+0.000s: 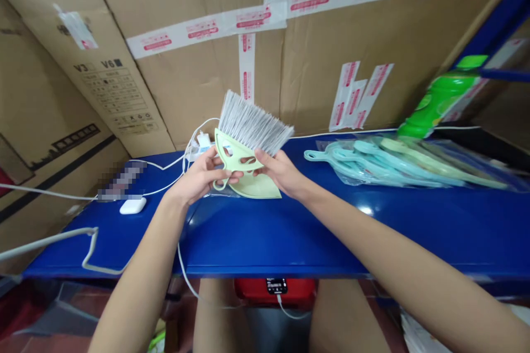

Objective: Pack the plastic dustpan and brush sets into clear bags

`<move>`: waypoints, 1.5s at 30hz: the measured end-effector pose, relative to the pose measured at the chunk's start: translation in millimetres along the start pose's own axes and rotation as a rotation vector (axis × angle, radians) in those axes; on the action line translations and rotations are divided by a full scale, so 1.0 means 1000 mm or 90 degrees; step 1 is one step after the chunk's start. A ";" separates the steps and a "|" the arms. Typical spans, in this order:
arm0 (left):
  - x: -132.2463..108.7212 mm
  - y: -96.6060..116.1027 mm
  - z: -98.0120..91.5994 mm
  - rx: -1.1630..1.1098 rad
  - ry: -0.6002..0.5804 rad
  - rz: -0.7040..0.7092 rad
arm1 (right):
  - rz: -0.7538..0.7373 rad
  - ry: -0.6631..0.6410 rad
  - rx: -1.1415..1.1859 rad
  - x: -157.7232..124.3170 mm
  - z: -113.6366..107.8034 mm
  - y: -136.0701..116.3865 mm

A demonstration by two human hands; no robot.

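Between my two hands is a small hand brush (252,127) with grey bristles pointing up and away and a pale green plastic head. My left hand (202,176) is closed around its handle end, near the hanging loop. With thumb on top, my right hand (279,168) grips the right side of the brush head just under the bristles. Below and behind the brush, a pale green dustpan (259,186) lies on the blue table, partly covered by my hands and the brush. Clear plastic shows at the dustpan's left edge.
Bagged light blue and green brushes or dustpans (372,162) lie at the right on the blue table (269,237). Behind them leans a green bottle (443,96). A white earphone case (133,206), a charger (202,140) and white cables lie left. Cardboard boxes (199,77) wall off the back.
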State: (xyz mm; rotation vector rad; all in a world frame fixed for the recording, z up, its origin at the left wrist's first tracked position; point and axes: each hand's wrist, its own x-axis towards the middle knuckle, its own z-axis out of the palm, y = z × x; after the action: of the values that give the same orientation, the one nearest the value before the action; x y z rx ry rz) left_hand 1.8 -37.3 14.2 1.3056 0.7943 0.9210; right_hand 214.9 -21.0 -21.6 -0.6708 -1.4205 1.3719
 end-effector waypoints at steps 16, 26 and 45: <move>-0.002 0.002 -0.002 0.065 0.009 0.023 | 0.023 -0.121 -0.016 -0.010 0.008 -0.016; 0.002 -0.001 0.008 0.135 0.122 0.079 | -0.002 -0.030 -0.041 -0.008 0.012 -0.009; 0.006 -0.003 0.018 0.144 0.165 0.100 | 0.012 0.008 -0.035 -0.011 0.014 -0.015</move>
State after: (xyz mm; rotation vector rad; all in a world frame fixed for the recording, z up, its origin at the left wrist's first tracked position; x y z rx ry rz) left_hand 21.3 -39.8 13.0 1.4791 1.0311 1.1690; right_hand 209.5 -39.3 -7.9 -0.7292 -1.4485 1.3455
